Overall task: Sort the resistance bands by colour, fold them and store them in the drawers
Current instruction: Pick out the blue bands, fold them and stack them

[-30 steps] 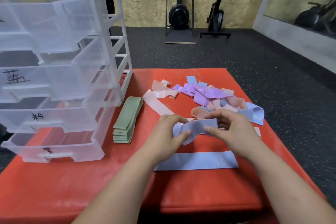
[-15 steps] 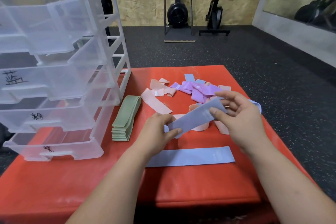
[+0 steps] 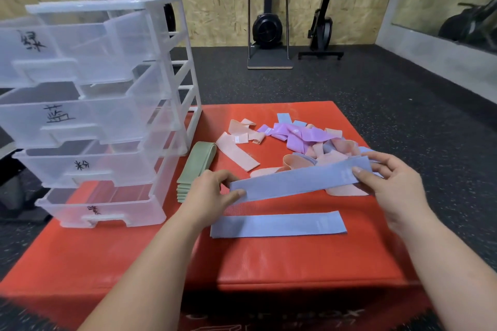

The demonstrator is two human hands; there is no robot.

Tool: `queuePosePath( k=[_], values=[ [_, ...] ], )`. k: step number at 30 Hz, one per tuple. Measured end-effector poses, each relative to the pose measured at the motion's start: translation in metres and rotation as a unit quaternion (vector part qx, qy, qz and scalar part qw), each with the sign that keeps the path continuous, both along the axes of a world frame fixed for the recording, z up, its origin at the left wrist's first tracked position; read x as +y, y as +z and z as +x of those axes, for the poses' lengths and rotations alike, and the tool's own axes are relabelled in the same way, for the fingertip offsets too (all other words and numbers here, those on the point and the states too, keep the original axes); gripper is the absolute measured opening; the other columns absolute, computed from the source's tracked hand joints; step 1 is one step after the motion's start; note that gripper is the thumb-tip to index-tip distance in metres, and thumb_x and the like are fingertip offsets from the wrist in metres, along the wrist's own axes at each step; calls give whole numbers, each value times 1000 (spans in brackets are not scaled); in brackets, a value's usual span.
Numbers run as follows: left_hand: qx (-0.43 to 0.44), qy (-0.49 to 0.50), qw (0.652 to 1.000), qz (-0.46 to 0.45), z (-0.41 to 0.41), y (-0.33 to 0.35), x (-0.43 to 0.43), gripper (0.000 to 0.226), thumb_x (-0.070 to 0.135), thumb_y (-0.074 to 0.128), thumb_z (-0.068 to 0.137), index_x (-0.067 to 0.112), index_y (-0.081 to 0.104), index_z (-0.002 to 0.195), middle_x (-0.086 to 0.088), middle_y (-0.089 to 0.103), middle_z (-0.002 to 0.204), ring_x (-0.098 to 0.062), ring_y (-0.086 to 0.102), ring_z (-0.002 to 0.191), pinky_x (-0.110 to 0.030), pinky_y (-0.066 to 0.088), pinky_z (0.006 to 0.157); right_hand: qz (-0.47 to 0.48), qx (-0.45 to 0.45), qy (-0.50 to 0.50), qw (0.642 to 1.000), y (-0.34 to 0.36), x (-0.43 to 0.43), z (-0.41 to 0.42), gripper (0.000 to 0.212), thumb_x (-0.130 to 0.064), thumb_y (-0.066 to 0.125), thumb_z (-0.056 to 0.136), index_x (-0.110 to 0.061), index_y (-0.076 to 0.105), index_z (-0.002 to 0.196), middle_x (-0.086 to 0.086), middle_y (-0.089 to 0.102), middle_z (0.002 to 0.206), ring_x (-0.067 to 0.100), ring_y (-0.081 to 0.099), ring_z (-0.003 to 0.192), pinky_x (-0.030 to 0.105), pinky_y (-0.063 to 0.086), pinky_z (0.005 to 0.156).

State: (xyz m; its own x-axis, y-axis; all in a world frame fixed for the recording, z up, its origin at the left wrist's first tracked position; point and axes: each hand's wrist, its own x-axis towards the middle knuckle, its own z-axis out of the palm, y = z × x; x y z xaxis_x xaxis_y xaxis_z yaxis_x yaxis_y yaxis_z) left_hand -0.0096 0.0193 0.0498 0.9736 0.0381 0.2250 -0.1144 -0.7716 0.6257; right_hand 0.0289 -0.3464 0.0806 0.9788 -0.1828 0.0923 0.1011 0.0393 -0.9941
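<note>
Left hand [image 3: 212,191] and right hand [image 3: 390,180] each pinch an end of the blue band [image 3: 298,183] – keep it taut, lay square on flat blue band [image 3: 277,226].

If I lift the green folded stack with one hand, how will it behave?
The green folded stack is probably light and soft: it is thin fabric in layers. The layers look loose, nothing binds them, so they may slide apart or unfold. The blue band between both hands spans flat only because it is held at each end.
</note>
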Motion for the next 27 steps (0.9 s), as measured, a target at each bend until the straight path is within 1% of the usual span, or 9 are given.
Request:
queuePosePath(
  k=[4,9,13,16,18,21,23,25,27],
  values=[
    [60,23,983,-175,-11,0,5,15,23,86,88,24,77,99,4,64,72,-4,55,62,-20,48,60,-47,59,9,997,-19,-5,-3,40,6,78,86,-11,69,121,14,77,100,15,71,73,21,61,63],
    [124,71,949,-282,-23,-6,5,20,9,84,90,11,74,107,5,69,69,-15,65,64,-33,59,70,-102,113,58,987,-34,-4,-8,36,3,78,87,-13,71,119,14,78,97,17,71,74,28,55,71],
    [128,97,975,-153,-30,-14,10,26,18,86,83,26,74,105,1,74,83,-17,72,72,-39,63,72,-177,102,69,976,-37,0,-12,34,1,80,86,-19,73,113,7,75,94,17,69,78,28,52,73],
    [129,102,984,-62,-36,-14,11,29,22,85,81,31,71,104,4,73,88,-16,72,77,-23,54,56,-332,56,64,939,-42,4,-11,35,-6,86,80,-25,74,107,-2,73,88,15,67,72,32,55,74],
    [125,95,987,-23,-40,-15,10,31,21,83,82,32,69,106,7,71,88,-11,69,75,-16,45,51,-387,40,77,918,-44,8,-11,36,-9,87,78,-28,73,104,-3,72,89,14,67,71,26,51,71],
    [113,92,989,36,-44,-20,12,32,17,81,82,28,69,110,9,69,81,-7,64,72,-20,43,54,-440,13,86,894,-47,13,-13,38,-10,87,77,-32,70,102,-5,70,87,12,65,73,14,41,65],
    [106,90,987,75,-45,-24,13,35,19,79,80,26,69,113,8,69,78,-14,65,76,-29,47,62,-501,-13,100,859,-51,14,-15,38,-10,86,76,-32,71,103,-11,64,85,10,60,74,19,45,68],
    [97,91,987,91,-45,-26,14,38,21,80,79,26,68,115,6,68,82,-19,64,81,-32,47,66,-560,-25,113,820,-56,13,-15,39,-14,83,77,-34,72,108,-14,60,92,9,58,81,32,51,77],
    [85,90,986,110,-46,-26,16,42,24,84,79,29,66,117,6,62,92,-19,62,84,-34,46,68,-572,-22,119,811,-56,11,-16,39,-17,81,79,-40,69,109,-14,58,98,8,57,87,35,52,80]
  ],
)
